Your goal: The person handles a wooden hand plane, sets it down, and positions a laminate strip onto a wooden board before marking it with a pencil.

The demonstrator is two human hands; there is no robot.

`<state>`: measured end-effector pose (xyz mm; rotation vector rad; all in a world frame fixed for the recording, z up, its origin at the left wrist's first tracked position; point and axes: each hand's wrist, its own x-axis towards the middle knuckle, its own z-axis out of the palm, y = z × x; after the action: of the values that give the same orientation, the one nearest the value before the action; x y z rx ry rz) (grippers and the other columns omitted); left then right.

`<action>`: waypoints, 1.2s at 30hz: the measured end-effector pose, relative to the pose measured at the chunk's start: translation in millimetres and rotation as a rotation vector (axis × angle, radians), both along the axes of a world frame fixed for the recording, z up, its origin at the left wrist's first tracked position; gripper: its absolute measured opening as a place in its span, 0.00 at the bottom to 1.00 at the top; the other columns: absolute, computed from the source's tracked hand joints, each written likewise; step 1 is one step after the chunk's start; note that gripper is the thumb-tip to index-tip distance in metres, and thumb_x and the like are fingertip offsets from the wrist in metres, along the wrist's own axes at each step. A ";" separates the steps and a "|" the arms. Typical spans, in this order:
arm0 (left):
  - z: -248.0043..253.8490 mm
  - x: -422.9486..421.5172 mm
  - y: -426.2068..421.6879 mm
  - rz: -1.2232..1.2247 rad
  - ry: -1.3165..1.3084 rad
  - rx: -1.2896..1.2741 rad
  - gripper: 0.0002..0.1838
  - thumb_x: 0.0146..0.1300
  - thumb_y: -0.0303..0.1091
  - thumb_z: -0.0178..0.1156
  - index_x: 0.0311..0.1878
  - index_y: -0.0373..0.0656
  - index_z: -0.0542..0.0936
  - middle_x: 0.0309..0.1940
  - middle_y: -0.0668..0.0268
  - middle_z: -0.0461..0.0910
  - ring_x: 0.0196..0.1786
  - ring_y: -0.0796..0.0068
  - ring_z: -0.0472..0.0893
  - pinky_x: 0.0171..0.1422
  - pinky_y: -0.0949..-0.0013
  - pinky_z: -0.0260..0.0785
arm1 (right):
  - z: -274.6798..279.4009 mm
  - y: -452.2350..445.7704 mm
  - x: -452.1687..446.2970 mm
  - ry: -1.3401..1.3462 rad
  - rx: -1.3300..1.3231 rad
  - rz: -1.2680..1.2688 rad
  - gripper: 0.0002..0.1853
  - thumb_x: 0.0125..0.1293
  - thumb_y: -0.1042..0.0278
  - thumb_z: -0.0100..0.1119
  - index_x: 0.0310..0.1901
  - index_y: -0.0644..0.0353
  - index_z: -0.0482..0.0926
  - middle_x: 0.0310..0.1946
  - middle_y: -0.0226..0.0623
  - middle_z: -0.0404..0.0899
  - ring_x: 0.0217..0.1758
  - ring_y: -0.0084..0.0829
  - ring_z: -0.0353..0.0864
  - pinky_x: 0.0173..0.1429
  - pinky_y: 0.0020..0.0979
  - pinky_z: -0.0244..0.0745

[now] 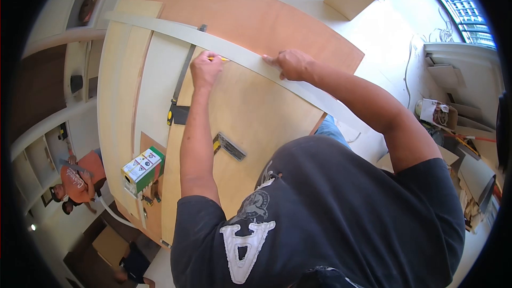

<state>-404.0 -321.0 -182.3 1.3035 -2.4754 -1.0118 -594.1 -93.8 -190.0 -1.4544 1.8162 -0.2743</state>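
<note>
My left hand (207, 69) is closed around a yellow pencil (217, 58), its tip close to the lower edge of a long pale strip (234, 52). That strip runs diagonally over a light plywood panel (256, 112). Farther along it, my right hand (292, 65) presses down with fingers partly extended, holding nothing. Left of my left forearm lies a tool with a long, narrow dark blade and a black-and-yellow handle (178, 114). A small grey tool with a yellow-and-black end (230, 146) rests on the plywood to the right of that forearm.
A green-and-white tin (143, 169) stands on boards at the left. Beyond the strip lies a reddish-brown sheet (240, 8). A person in an orange shirt (82, 176) is at far left. Offcuts and clutter (474, 176) are piled at right, near a barred window (464, 8).
</note>
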 end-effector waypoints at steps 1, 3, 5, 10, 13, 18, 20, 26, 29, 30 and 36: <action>4.7 -1.0 -14.9 0.039 -0.029 0.028 0.09 0.60 0.34 0.64 0.35 0.38 0.86 0.26 0.59 0.87 0.27 0.70 0.88 0.38 0.68 0.80 | 1.5 0.6 0.0 0.011 -0.011 0.004 0.42 0.61 0.71 0.70 0.77 0.46 0.65 0.43 0.53 0.81 0.52 0.51 0.82 0.57 0.46 0.76; 10.7 -2.3 -39.2 0.096 -0.026 0.031 0.09 0.60 0.34 0.63 0.36 0.37 0.85 0.25 0.59 0.87 0.26 0.72 0.88 0.37 0.70 0.80 | 4.3 1.7 0.4 0.032 -0.028 0.011 0.41 0.61 0.71 0.70 0.76 0.46 0.66 0.42 0.52 0.81 0.51 0.51 0.82 0.57 0.46 0.76; 12.6 -1.7 -55.9 0.144 -0.014 0.029 0.10 0.61 0.34 0.61 0.37 0.35 0.85 0.24 0.60 0.86 0.25 0.72 0.87 0.35 0.70 0.79 | 6.8 1.9 1.1 0.038 -0.029 0.009 0.41 0.61 0.71 0.70 0.76 0.46 0.66 0.42 0.52 0.81 0.51 0.51 0.82 0.56 0.46 0.76; -0.2 2.4 -70.3 0.191 0.063 0.073 0.10 0.61 0.33 0.61 0.37 0.35 0.84 0.24 0.60 0.86 0.25 0.73 0.87 0.35 0.70 0.80 | 3.7 2.4 -0.3 0.020 -0.042 -0.007 0.40 0.61 0.71 0.70 0.76 0.47 0.67 0.43 0.52 0.81 0.51 0.51 0.82 0.56 0.46 0.77; 0.3 2.6 -62.1 0.194 0.048 0.008 0.10 0.61 0.32 0.62 0.37 0.35 0.85 0.24 0.60 0.86 0.26 0.74 0.88 0.36 0.70 0.80 | 4.3 2.6 0.0 0.013 -0.042 -0.016 0.40 0.60 0.71 0.71 0.75 0.47 0.68 0.43 0.51 0.81 0.52 0.51 0.82 0.57 0.45 0.76; -7.9 11.2 -52.4 0.127 0.039 -0.194 0.10 0.62 0.34 0.61 0.37 0.38 0.86 0.26 0.56 0.87 0.28 0.63 0.88 0.38 0.64 0.80 | 4.8 2.7 0.4 0.014 -0.037 -0.014 0.41 0.59 0.71 0.72 0.75 0.47 0.69 0.44 0.51 0.81 0.54 0.50 0.81 0.59 0.44 0.76; -17.8 13.8 -45.7 0.039 -0.037 -0.443 0.10 0.63 0.35 0.61 0.38 0.39 0.86 0.27 0.53 0.87 0.29 0.57 0.88 0.39 0.59 0.80 | 2.4 3.6 0.3 0.009 -0.052 -0.015 0.41 0.58 0.71 0.72 0.75 0.47 0.68 0.44 0.51 0.81 0.54 0.50 0.82 0.59 0.44 0.76; -20.5 3.0 50.4 -0.178 -0.131 -0.596 0.07 0.64 0.31 0.57 0.30 0.42 0.78 0.26 0.54 0.82 0.30 0.51 0.85 0.35 0.48 0.76 | 1.8 0.0 -0.3 0.017 0.020 -0.008 0.43 0.59 0.71 0.71 0.77 0.41 0.65 0.47 0.46 0.85 0.56 0.48 0.82 0.60 0.45 0.76; -22.7 3.5 118.1 -0.322 -0.143 -0.581 0.06 0.62 0.31 0.58 0.29 0.43 0.76 0.26 0.57 0.80 0.27 0.53 0.82 0.33 0.50 0.75 | -4.8 -1.1 -0.4 0.025 0.004 -0.010 0.44 0.58 0.71 0.72 0.77 0.41 0.65 0.47 0.47 0.85 0.55 0.47 0.83 0.59 0.45 0.77; -20.1 4.2 142.5 -0.409 -0.113 -0.612 0.06 0.62 0.31 0.58 0.29 0.43 0.75 0.26 0.57 0.79 0.26 0.54 0.81 0.32 0.52 0.73 | -6.8 -0.5 -0.3 0.027 0.001 -0.008 0.44 0.58 0.71 0.72 0.77 0.41 0.65 0.47 0.47 0.85 0.54 0.47 0.84 0.59 0.45 0.77; -3.3 0.8 236.1 -0.642 0.170 -0.421 0.10 0.58 0.29 0.64 0.26 0.44 0.73 0.19 0.58 0.74 0.25 0.55 0.78 0.34 0.54 0.72 | -5.3 3.9 -1.1 -0.036 -0.061 -0.037 0.45 0.55 0.72 0.74 0.76 0.43 0.67 0.46 0.52 0.82 0.53 0.52 0.82 0.59 0.46 0.76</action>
<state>-403.2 -84.8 -185.7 0.2868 -2.8054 -0.5972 -595.2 -89.9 -195.3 -1.4499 1.8208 -0.3757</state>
